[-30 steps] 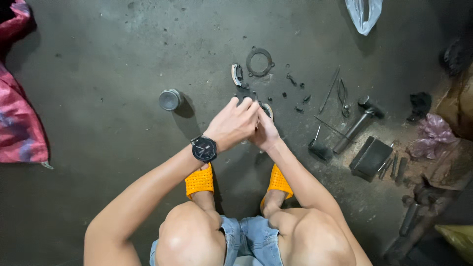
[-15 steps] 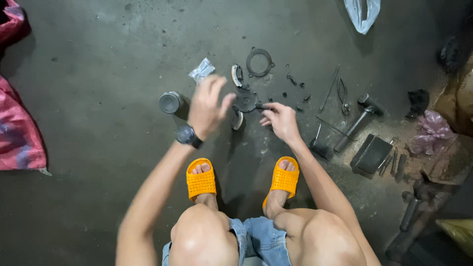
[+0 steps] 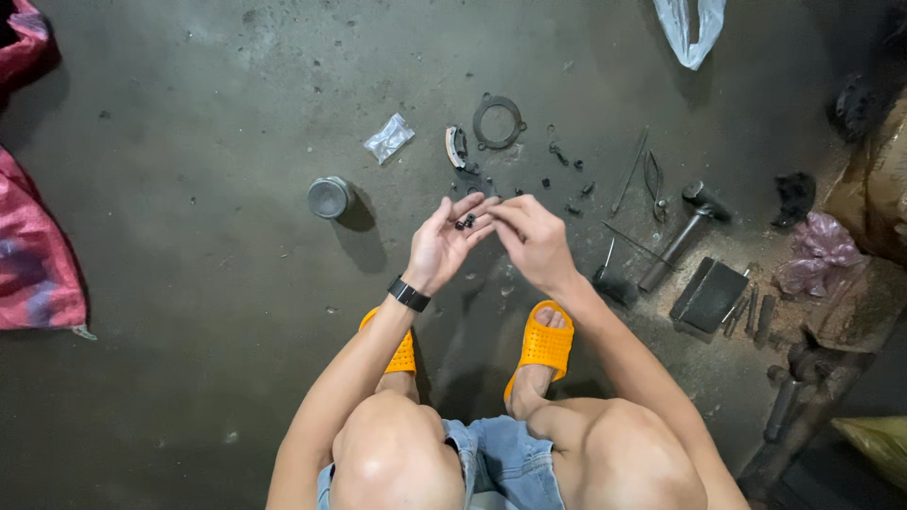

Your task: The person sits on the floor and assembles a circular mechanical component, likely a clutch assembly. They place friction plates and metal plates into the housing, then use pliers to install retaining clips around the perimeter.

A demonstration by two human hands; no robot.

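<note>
Squatting: a person in orange sandals (image 3: pixel 543 345) and denim shorts crouches over a workshop floor (image 3: pixel 189 142), seen from above.
Floor: dark, stained concrete, dusty, with small scraps scattered about.
Far centre: a flat ring gasket (image 3: pixel 498 122) lies beside a curved metal shoe (image 3: pixel 456 147); loose dark bits dot the floor just right of them.
Far left of the hands: a small round tin (image 3: pixel 329 197) stands upright, with a crumpled clear plastic packet (image 3: pixel 389 138) beyond it.
Right side: a hammer (image 3: pixel 678 236) lies at a slant near a dark flat block (image 3: pixel 710 295); pliers (image 3: pixel 652 175) and thin rods sit just beyond.
Edges: pink cloth (image 3: pixel 33 255) at the left, a clear plastic bag (image 3: pixel 693 26) at the far edge, cluttered bags and metal parts at the right.
Left hand (image 3: pixel 442 246): raised above the floor, palm turned up, fingers loosely spread, a black watch (image 3: pixel 408 294) on the wrist.
Small dark parts (image 3: pixel 465 222): resting on the left fingers, near the fingertips, in front of the knees and above the floor.
Right hand (image 3: pixel 534 241): held just beside the left, back turned up, fingertips reaching to the dark parts.
Grip: left fingers apart, cradling the parts without clamping; whether the right fingertips pinch a part cannot be told.
</note>
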